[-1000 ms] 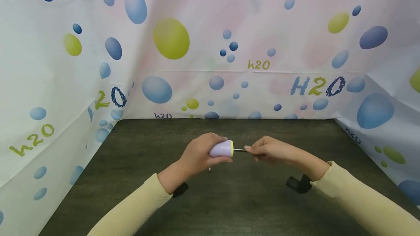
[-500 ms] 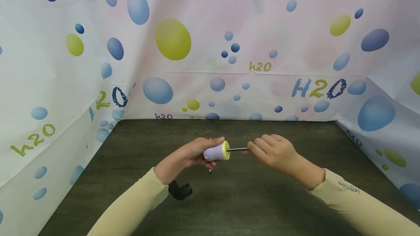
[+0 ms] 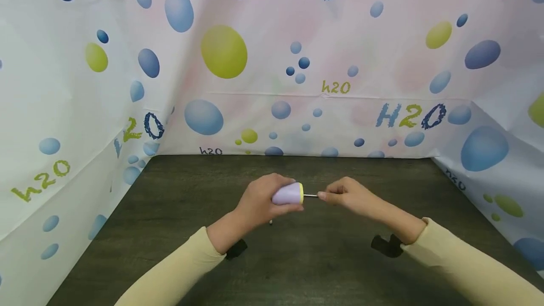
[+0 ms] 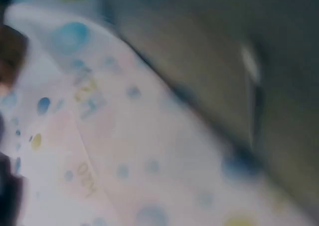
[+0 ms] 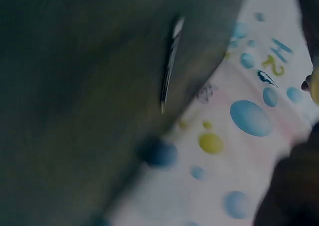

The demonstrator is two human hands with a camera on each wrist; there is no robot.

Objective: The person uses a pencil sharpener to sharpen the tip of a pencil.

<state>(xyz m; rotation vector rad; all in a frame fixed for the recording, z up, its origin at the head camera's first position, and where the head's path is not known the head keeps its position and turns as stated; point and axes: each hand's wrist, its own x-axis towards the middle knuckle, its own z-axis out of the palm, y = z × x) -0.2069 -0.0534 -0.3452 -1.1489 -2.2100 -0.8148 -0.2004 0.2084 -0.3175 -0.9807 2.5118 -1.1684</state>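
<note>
Left hand: curled round the lavender barrel, gripping it from the left.
Right hand: pinches the thin stick at its outer end; the two hands are apart, with stick and barrel bridging them.
Barrel and stick: held above the bench, the barrel on its side, its yellow rim facing the right hand; the stick meets that rim.
Done so far: both pieces are in hand and lined up, and I judge the stick's tip to be inside the barrel.
Left to do: parting the two and setting them down, I would say; how deep the tip sits, and its condition, are hidden.
Pencil on the bench: dark, white-ended pencil, lying near the backdrop, touched by neither hand; whether it has had its turn, I cannot tell.
</note>
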